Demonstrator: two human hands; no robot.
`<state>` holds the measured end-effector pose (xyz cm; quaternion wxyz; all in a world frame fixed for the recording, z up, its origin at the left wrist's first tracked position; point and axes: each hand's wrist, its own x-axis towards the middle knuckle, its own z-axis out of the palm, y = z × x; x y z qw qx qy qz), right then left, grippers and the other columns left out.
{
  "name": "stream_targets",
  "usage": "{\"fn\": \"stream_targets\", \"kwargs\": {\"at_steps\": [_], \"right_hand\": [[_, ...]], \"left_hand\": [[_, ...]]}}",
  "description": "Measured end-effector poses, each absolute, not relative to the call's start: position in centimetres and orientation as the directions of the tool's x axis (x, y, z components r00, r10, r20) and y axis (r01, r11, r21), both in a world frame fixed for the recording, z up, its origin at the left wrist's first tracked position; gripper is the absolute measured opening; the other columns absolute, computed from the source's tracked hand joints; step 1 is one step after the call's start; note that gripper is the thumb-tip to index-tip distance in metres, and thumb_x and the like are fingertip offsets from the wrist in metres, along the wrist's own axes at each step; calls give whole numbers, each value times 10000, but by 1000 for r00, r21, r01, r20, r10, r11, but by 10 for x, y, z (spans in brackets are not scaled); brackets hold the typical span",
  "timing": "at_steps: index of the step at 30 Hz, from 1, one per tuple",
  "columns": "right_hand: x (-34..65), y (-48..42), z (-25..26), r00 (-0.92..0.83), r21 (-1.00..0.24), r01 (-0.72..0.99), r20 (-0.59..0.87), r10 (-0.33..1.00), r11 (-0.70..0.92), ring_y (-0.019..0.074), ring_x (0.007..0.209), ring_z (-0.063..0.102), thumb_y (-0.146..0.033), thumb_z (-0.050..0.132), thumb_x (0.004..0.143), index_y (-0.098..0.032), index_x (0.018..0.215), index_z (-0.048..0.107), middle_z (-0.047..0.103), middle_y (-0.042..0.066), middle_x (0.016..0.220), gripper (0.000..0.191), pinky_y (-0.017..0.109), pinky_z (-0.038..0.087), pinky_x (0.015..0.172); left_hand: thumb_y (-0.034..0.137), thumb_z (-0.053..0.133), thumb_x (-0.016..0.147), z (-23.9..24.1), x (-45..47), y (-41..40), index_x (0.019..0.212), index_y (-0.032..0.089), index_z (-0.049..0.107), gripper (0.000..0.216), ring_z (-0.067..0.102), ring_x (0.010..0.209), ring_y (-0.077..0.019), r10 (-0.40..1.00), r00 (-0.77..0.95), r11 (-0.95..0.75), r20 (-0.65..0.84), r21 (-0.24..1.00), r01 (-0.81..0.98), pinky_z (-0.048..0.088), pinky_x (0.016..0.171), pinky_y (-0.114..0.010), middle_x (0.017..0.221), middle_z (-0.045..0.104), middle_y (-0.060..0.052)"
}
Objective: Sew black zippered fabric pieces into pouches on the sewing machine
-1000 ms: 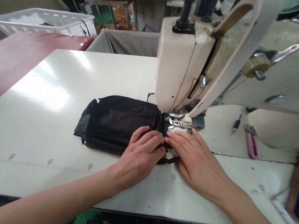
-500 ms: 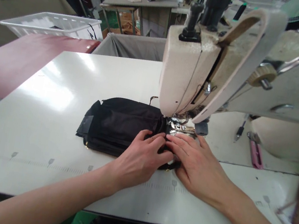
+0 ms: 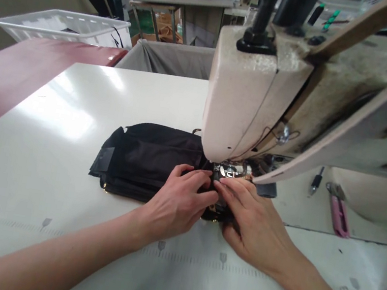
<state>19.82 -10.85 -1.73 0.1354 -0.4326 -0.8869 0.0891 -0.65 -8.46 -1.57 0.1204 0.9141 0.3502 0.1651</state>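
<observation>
Black fabric pouch (image 3: 145,161) lies flat on the white sewing table (image 3: 141,98), right end at the presser foot (image 3: 228,172) of the sewing machine (image 3: 240,93). Gold-toothed zipper (image 3: 128,197) runs along its near edge. Left hand (image 3: 180,200): fingers bent, pressing on the pouch's right part; can't tell if any fabric is pinched. Right hand (image 3: 257,221): fingers extended, together, tips at the pouch's right end just beside the presser foot; hold on fabric can't be told either. Hands close together. Pen (image 3: 316,181) and pink-handled tool (image 3: 339,215) lie right of the machine head. White plastic basket (image 3: 23,28) at far left.
</observation>
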Motion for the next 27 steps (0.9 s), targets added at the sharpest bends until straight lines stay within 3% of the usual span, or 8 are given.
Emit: {"fn": "stream_targets", "kwargs": {"at_steps": [7,14,19,21,27], "right_hand": [[197,-121,-14,-588,-353,691,233,775,631,290,1217,473,-152,494,793,-83,1294,511,570,148,1278,506,574,276,1129],[188,-176,-8,-574,-446,697,122,810,561,263,1301,403,-260,526,859,-95,1372,447,522,126,1371,545,518,206,1173],[193,-158,-6,-514,-527,659,205,833,537,242,1162,506,-313,460,924,-136,1233,568,606,112,1218,373,492,355,1084],[194,-144,-7,-490,-493,688,226,842,532,247,1169,494,-301,424,946,-122,1249,551,585,126,1242,374,488,381,1057],[192,-130,-11,-584,-300,737,169,794,606,254,1206,475,-291,440,958,-86,1280,521,572,118,1295,390,510,300,1117]], "left_hand": [[176,425,938,-18,-12,-77,948,189,649,224,591,1042,-176,646,719,-758,255,323,567,354,1051,-417,1031,634,-63],[166,407,943,-17,-19,-76,1102,165,627,271,536,1203,-209,590,757,-804,281,290,519,389,1075,-436,1093,639,-84],[179,399,951,-15,-21,-74,1129,163,622,286,533,1219,-219,570,779,-817,261,280,504,400,1067,-458,1118,637,-93],[183,399,954,-15,-21,-74,1125,160,622,282,535,1216,-217,570,778,-817,265,280,504,400,1067,-457,1114,639,-91],[154,381,955,-19,-22,-77,1112,136,603,273,514,1240,-214,563,773,-823,294,291,488,366,1099,-457,1131,635,-103]]}}
